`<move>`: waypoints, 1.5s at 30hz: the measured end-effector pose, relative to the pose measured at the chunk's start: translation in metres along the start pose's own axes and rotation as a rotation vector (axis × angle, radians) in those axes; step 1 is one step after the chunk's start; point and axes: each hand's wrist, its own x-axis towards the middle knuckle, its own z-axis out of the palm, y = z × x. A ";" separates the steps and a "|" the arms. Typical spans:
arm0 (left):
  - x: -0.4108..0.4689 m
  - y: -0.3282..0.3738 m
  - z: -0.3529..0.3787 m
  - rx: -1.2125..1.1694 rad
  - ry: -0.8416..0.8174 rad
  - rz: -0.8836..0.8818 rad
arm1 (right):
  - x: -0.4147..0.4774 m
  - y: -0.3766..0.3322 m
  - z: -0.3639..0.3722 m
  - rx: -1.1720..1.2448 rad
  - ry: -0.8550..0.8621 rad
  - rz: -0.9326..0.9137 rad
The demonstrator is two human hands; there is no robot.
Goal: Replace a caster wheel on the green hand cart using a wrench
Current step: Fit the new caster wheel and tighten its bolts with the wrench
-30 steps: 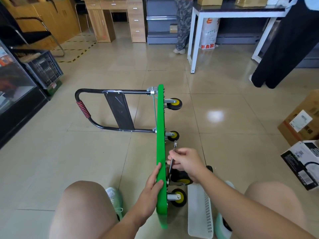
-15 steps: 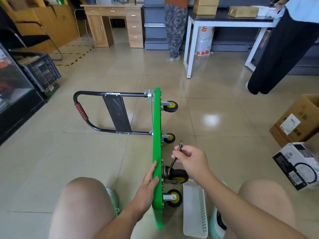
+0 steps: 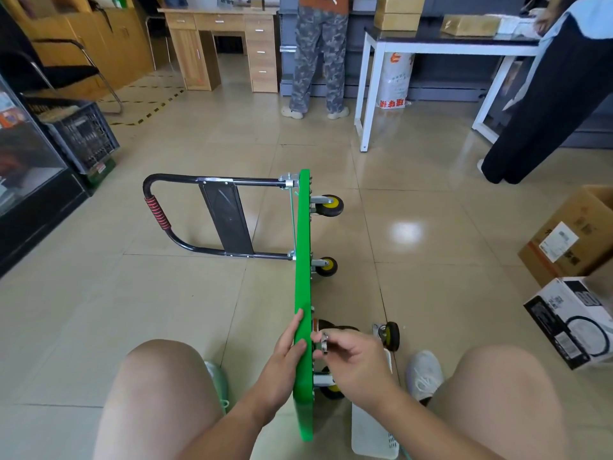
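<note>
- The white slotted basket (image 3: 371,439) lies on the floor just right of the green hand cart (image 3: 302,287), partly under the right forearm; we cannot tell what it holds.
- The black crate (image 3: 84,137) at far left carries something pale, too blurred for us to name. The brown carton (image 3: 570,237) at right shows us only its outer sides.
- The cart stands on its long edge, with its handle lying to the left and its casters pointing right.
- We see the left hand (image 3: 285,355) flat against the deck's left face, fingers straight and together.
- The right hand (image 3: 353,358) pinches a small silvery piece (image 3: 323,344) just beside the deck's underside.
- A loose caster wheel (image 3: 388,335) lies on the floor near that hand, apart from the cart.
</note>
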 end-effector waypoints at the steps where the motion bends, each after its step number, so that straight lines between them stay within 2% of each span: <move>1: 0.000 0.000 0.000 0.002 -0.003 -0.002 | -0.003 0.002 0.002 -0.018 -0.018 -0.027; 7: -0.001 0.003 0.001 -0.007 -0.004 -0.013 | -0.019 0.022 0.009 -0.069 0.000 -0.027; 13: 0.000 0.000 0.001 -0.007 0.020 0.005 | 0.006 0.012 0.012 -0.107 0.010 0.006; 24: 0.002 -0.002 -0.001 0.037 0.026 -0.030 | 0.108 0.018 -0.004 0.071 -0.027 0.533; 27: 0.003 -0.003 -0.003 0.039 0.011 -0.031 | 0.115 0.025 -0.002 0.080 -0.024 0.607; 30: 0.003 -0.002 -0.003 0.038 0.005 -0.022 | 0.113 0.019 -0.010 0.149 0.050 0.601; 32: 0.003 -0.002 -0.002 0.040 0.007 -0.021 | 0.108 0.007 -0.021 0.144 0.096 0.533; 37: 0.000 -0.001 0.000 0.024 0.017 -0.012 | 0.062 -0.024 -0.033 0.054 -0.009 0.298; 45: 0.002 -0.004 0.002 0.003 0.039 0.002 | 0.003 -0.006 -0.003 0.159 0.039 0.247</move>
